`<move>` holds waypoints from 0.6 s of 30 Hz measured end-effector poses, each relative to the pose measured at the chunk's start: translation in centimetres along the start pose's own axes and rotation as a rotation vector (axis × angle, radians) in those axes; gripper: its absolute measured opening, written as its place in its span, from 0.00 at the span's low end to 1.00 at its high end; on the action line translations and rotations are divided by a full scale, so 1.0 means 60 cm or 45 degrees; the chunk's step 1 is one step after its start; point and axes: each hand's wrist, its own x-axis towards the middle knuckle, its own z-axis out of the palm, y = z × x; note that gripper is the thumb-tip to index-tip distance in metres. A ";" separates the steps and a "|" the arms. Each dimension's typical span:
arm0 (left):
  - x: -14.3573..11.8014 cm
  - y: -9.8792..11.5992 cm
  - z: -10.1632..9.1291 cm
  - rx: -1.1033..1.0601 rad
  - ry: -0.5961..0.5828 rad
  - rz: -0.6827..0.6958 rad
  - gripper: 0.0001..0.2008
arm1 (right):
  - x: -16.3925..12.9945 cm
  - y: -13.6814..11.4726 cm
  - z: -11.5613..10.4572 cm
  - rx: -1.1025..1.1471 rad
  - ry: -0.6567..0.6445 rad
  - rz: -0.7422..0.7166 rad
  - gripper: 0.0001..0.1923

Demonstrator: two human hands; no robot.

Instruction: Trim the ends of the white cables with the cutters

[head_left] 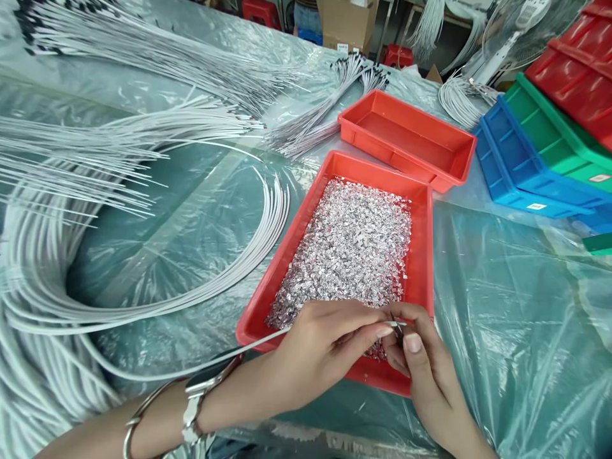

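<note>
My left hand is closed on a white cable, pinching it close to its tip between thumb and fingers. From that hand the cable runs back over my wrist to the large coil of white cables on the left. My right hand is closed around a small dark pointed tool, whose tips meet the cable end; my fingers hide most of it, so its exact kind is unclear. Both hands are over the near edge of a red tray that holds a layer of shiny silver scraps.
A second red tray touches the first one's far side. Stacked blue bins, a green bin and a red bin stand at right. Bundles of thin white cables lie at the back left. Plastic sheeting covers the table.
</note>
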 end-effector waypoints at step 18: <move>-0.014 -0.005 0.007 0.351 0.071 0.291 0.08 | -0.002 0.005 0.011 0.328 -0.043 0.006 0.10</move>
